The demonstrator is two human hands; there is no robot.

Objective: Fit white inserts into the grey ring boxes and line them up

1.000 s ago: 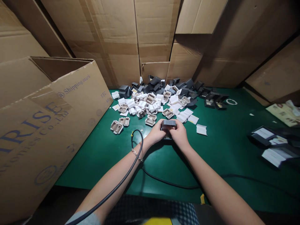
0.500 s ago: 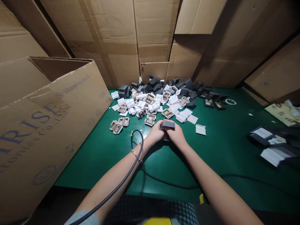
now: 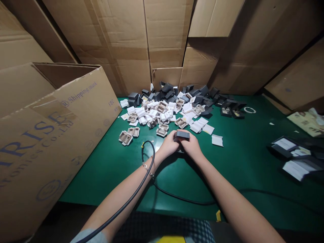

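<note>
Both hands meet over the green table, gripping one small black box [image 3: 182,135] between them. My left hand [image 3: 170,142] wraps its left side, and my right hand [image 3: 190,144] closes round the right. The box's lower part and most fingertips are hidden behind the hands. Just beyond them lies a pile of white card inserts [image 3: 162,113], some showing brown hollow insides. Behind those, black boxes [image 3: 167,87] are heaped. A black cable [image 3: 136,187] loops over my left forearm, close to a chain bracelet at the wrist.
A large printed carton [image 3: 83,135] stands along the left side of the green table [image 3: 113,182]. Cardboard sheets [image 3: 126,40] wall the back. Open black boxes with white inserts [image 3: 285,143] lie at right, and a white ring [image 3: 249,110] rests farther back.
Almost nothing differs. Both hands still hold the black box in the same spot, and the whole view has shifted very slightly.
</note>
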